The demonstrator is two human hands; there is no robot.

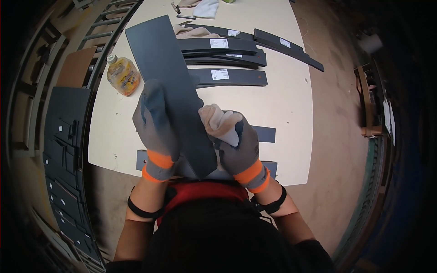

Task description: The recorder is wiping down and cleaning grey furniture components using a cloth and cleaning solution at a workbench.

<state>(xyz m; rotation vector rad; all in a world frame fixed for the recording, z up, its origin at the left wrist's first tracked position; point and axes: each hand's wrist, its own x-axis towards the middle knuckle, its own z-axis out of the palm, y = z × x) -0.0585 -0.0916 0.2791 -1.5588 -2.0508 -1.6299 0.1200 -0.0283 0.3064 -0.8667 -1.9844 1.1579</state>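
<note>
A long dark grey board (166,68) is held up at a slant over the table, its far end leaning left. My gloved left hand (156,120) is wrapped around the board's left edge. In my gloved right hand (239,148) is a bunched beige cloth (221,122), close to the board's right edge; whether it touches the board I cannot tell. Beneath my hands, other dark boards lie on the table: one (268,134) pokes out right of my right hand, and one (142,160) lies along the near edge, mostly hidden.
On the pale table (291,104), several labelled dark boards (246,78) lie stacked at the back. A bottle (123,78) with yellow-orange contents stands left. Cloths (207,8) lie at the far end. Dark panels (68,107) and a roller conveyor (98,35) flank the left side.
</note>
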